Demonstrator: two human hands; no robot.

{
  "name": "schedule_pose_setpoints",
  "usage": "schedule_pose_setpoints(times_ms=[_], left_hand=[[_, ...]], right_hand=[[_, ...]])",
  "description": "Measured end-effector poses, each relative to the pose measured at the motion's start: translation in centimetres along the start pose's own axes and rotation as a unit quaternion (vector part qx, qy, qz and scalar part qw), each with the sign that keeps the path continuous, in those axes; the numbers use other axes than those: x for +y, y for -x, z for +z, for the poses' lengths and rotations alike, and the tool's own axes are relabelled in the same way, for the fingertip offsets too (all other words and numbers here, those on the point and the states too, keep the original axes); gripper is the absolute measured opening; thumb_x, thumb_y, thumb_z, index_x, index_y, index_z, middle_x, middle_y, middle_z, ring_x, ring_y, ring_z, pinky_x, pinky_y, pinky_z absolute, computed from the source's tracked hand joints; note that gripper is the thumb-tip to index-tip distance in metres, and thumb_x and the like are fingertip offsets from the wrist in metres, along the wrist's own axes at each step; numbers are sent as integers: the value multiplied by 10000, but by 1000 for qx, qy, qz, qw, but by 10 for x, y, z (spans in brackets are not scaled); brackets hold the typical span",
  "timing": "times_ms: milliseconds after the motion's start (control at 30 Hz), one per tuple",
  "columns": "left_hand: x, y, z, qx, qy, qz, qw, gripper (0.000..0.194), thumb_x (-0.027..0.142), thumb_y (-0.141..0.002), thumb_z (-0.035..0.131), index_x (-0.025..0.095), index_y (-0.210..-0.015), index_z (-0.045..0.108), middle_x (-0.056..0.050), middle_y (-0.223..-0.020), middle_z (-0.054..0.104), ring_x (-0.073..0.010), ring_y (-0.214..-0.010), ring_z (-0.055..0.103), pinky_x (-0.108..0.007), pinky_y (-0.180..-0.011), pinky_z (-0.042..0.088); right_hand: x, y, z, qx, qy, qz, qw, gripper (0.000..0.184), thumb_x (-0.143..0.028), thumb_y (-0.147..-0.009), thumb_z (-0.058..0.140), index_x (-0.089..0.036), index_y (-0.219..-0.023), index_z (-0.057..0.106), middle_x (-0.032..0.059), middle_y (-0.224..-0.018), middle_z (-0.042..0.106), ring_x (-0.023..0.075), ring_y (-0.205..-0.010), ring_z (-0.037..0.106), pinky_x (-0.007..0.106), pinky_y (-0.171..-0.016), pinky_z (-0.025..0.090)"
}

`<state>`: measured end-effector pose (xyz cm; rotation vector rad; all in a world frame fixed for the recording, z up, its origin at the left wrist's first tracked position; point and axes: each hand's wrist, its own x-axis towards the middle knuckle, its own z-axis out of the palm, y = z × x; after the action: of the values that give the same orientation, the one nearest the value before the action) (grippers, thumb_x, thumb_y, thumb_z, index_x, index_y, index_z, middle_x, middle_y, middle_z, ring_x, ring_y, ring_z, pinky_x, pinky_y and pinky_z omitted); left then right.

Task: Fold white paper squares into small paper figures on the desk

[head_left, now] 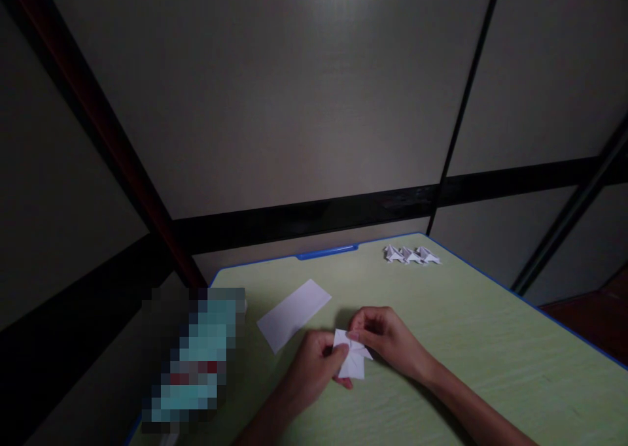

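Note:
Between my hands is a small folded piece of white paper (pixel 354 362), with creases and pointed flaps showing on its upper face. My left hand (pixel 316 362) pinches its left side, thumb on top and fingertips showing beneath the lower edge. At the top right, my right hand (pixel 385 335) grips the paper between thumb and fingers. Farther off to the left, a flat white paper strip (pixel 294 315) lies on the table. Several small folded white paper figures (pixel 411 255) stand in a row near the far right corner.
The light green table (pixel 490 341) has a blue edge and a blue handle-like piece (pixel 328 252) at its far side. A blurred-out teal object (pixel 196 354) lies along the left edge. Grey panels with dark strips (pixel 314 217) rise behind the table.

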<state>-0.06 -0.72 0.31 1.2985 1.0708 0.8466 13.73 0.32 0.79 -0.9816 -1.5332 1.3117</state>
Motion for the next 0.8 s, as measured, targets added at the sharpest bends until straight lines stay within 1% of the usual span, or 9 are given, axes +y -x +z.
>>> schedule_pose_setpoints(times_ms=[100,233,433,533,800], left_hand=[[-1,1,-2,-22,15,-3,1000,189,268,-580,545,96,-515,589,3,-440,556,-107,-377,494,-211,-373,419],[1,2,-2,-36,18,-5,999,193,269,-595,533,98,-520,578,3,-435,550,-101,-367,489,-204,-363,412],[2,4,0,-51,4,9,999,167,234,-625,491,103,-538,549,12,-438,534,-93,-374,491,-181,-370,388],[1,4,0,-50,-9,9,999,155,219,-628,477,102,-552,545,14,-455,532,-93,-380,490,-185,-376,384],[-5,0,-1,-41,-25,20,999,184,227,-647,435,101,-563,539,19,-431,513,-90,-364,485,-172,-359,334]], right_hand=[[-3,0,-2,-45,-11,4,999,233,-325,-589,610,-108,-557,532,-39,-490,462,58,-446,377,178,-417,270],[-4,1,-3,-62,-24,6,998,227,-313,-606,598,-106,-560,518,-44,-493,440,54,-452,360,178,-423,257],[1,1,-2,-41,-31,15,999,219,-298,-610,598,-107,-578,498,-35,-510,462,56,-449,378,177,-422,268],[2,0,0,-29,-31,18,999,229,-310,-603,600,-111,-572,492,-32,-506,471,59,-443,387,178,-419,275],[4,1,4,18,-15,18,1000,247,-327,-602,591,-114,-557,474,-42,-479,442,52,-413,350,172,-383,246]])
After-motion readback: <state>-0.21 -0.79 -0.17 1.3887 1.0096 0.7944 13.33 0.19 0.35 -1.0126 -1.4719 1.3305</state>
